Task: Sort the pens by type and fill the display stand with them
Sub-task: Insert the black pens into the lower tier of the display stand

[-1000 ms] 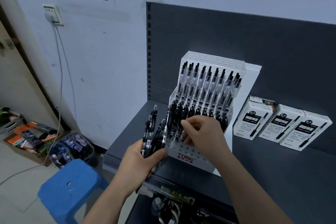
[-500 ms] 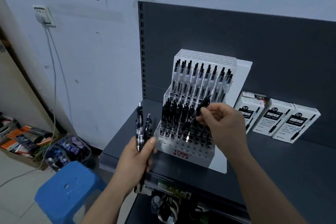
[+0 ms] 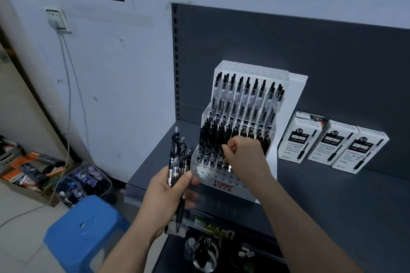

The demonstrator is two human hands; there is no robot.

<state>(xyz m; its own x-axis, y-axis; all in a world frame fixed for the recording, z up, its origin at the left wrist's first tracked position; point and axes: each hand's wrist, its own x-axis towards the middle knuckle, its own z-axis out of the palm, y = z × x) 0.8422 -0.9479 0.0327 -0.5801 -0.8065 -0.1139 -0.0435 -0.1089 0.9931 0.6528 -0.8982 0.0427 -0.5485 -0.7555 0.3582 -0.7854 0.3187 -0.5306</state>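
A clear tiered display stand (image 3: 221,184) marked TOME sits on the dark grey shelf (image 3: 332,201). Its upper tier holds a row of clear-barrelled pens (image 3: 246,99). Its lower tier holds black pens (image 3: 210,137) on the left side. My left hand (image 3: 168,197) grips a small bundle of black pens (image 3: 175,157) upright, just left of the stand. My right hand (image 3: 244,155) is down over the lower tier, with its fingers curled and pinching a black pen among the front rows. That pen is mostly hidden by my fingers.
Three white pen boxes (image 3: 332,144) lean against the shelf's back panel, right of the stand. A blue stool (image 3: 84,228) stands on the floor at lower left. Behind it are a basket (image 3: 84,182) and a cardboard box (image 3: 28,173) of goods. A cable hangs from the wall socket (image 3: 56,20).
My right hand took a pen from the left bundle, lifted it over the stand, then lowered it into the lower tier's front rows. The left bundle holds fewer pens.
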